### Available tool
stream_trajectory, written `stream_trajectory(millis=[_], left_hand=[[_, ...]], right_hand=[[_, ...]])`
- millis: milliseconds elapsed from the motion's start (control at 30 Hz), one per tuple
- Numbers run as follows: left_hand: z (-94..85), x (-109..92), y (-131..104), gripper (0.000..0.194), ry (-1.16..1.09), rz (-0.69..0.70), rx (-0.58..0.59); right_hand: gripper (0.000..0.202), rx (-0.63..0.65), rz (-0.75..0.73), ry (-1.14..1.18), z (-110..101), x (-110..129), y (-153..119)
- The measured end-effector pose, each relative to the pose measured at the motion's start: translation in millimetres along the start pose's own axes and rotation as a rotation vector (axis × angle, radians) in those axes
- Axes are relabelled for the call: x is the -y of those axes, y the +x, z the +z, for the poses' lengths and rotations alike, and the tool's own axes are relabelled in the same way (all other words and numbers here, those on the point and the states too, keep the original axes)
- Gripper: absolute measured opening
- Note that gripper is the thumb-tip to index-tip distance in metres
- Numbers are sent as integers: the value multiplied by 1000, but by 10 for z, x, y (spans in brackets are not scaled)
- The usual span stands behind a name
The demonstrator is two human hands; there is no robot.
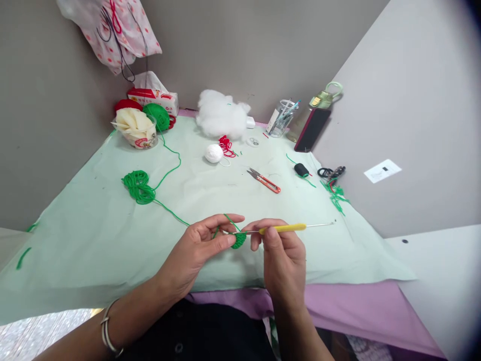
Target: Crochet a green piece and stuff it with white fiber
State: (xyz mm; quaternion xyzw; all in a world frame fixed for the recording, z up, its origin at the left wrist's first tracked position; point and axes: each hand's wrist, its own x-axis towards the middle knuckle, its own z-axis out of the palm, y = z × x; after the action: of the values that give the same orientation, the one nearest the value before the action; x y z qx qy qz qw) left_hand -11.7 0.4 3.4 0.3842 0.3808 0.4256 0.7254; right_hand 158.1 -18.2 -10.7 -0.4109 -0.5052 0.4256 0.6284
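Note:
Between the thumb and fingers of my left hand (205, 240) is a small green crocheted piece (239, 240). Green yarn runs over the raised left index finger and back to a loose bundle of green yarn (138, 187) on the table. My right hand (283, 255) grips the yellow handle of a crochet hook (289, 228). The hook's thin metal shaft reaches left to the top edge of the green piece; its other metal end points right. Whether the tip sits inside a stitch is too small to tell.
Orange-handled thread snips (265, 180) lie beyond my hands. Behind them are a white ball (214, 153), red yarn (226, 146) and white stuffing (221, 114). A tub (137, 131) stands back left; a pen cup (281, 119), phone (313, 130) and bottle (300, 125) stand back right.

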Motion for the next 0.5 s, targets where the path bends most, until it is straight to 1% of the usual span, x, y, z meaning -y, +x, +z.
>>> stream_trajectory(millis=[100,333,400,500], left_hand=[[-12,-5,-2,25,18,5,-6],[-40,18,-25,26,70,32,-21],[-46,33,-23,26,118,66,-34],[-28,30,-27,27,211,116,-96]], right_hand=[[23,22,-10,-6,-9,22,14],[24,38,-159,-298,-17,119,-51],[25,56,-252,-432,-21,132,-72],[27,128,-450,-640,-11,152,-78]])
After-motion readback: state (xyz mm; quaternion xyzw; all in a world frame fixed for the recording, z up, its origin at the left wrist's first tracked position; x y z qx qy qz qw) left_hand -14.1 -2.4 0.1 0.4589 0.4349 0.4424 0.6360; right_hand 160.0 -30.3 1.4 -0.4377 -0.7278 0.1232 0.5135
